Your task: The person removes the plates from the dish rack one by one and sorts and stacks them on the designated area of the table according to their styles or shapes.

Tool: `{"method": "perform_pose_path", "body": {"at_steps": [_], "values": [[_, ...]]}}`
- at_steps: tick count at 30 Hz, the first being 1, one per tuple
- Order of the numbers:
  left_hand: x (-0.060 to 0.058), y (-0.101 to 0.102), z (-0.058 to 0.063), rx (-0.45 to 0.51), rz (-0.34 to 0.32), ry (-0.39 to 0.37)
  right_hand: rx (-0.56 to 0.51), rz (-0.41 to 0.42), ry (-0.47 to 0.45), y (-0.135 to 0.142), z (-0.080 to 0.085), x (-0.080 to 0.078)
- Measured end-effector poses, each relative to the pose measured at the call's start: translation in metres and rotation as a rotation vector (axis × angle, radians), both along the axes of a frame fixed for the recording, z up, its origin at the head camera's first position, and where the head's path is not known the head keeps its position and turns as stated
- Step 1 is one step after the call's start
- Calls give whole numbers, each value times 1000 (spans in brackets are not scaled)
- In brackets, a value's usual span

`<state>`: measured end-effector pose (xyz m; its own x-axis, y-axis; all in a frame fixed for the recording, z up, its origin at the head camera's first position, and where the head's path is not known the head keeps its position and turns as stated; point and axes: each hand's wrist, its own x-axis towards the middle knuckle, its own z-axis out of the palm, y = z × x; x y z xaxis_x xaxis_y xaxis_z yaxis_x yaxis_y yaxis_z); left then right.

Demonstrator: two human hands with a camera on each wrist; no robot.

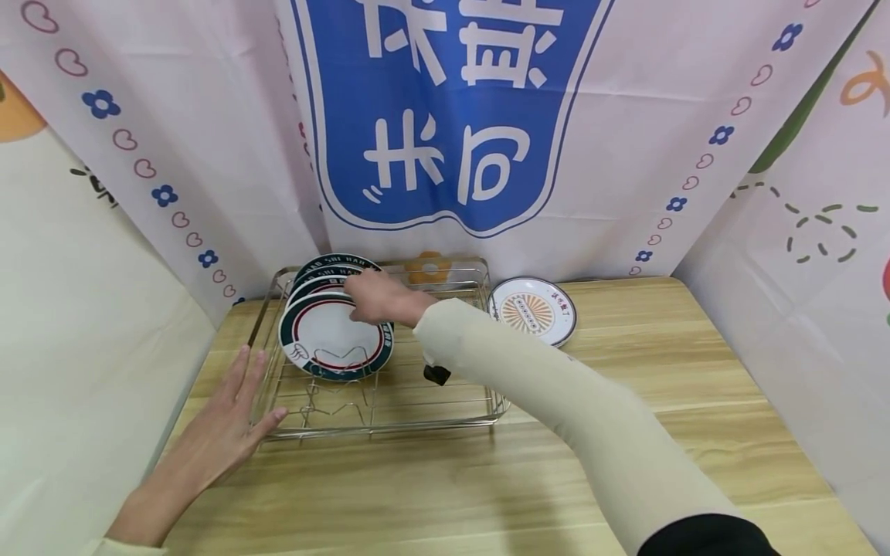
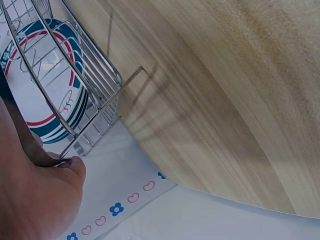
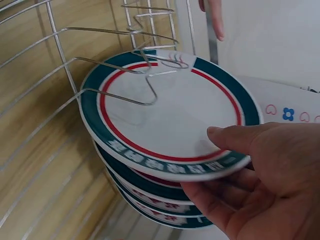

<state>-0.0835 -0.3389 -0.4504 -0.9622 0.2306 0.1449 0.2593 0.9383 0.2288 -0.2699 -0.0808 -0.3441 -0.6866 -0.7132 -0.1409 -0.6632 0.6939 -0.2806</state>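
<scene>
Right hand pinches the front plate by its upper right rim

Nearest the person, a bare strip of wooden table (image 1: 389,494) lies before the rack, and the pale right sleeve (image 1: 528,378) crosses over it from the right. The left hand (image 1: 222,417) is at the rack's left end, fingers straight and thumb spread apart, gripping nothing; whether it presses on the wire is hard to tell.

The wire rack (image 1: 417,424) stands on the table just beyond. In its left part the front plate (image 1: 334,336), white with a red ring and dark green rim, stands tilted, its lower edge among the bent wire dividers. The right hand (image 1: 378,297) grasps this plate: the thumb lies over the rim onto the white face, the other fingers go behind the edge. Most of the plate extends left of and below the grip.

Behind the front plate, the rear plates (image 1: 334,260) stand close together with similar dark rims, their upper edges overlapping. To the right, just beside the rack's right end, is the sunburst plate (image 1: 531,310), well apart from the grip. Farthest back hangs a white cloth (image 1: 626,147) with a blue panel (image 1: 445,100).
</scene>
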Motion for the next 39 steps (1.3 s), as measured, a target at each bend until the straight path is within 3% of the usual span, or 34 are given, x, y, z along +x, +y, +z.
{"method": "perform_pose_path", "body": {"at_steps": [10, 18, 29, 39], "values": [[-2, 2, -1, 10, -6, 1, -80, -18, 4, 4, -16, 0], [-3, 5, -1, 14, -7, -8, -196, -42, 19, 23, -10, 9], [-2, 2, 0, 8, 8, -11, -352, -57, 132, 67, 36, 28], [-1, 1, -1, 16, 17, -18, -428, -172, 98, 135, 80, 41]]}}
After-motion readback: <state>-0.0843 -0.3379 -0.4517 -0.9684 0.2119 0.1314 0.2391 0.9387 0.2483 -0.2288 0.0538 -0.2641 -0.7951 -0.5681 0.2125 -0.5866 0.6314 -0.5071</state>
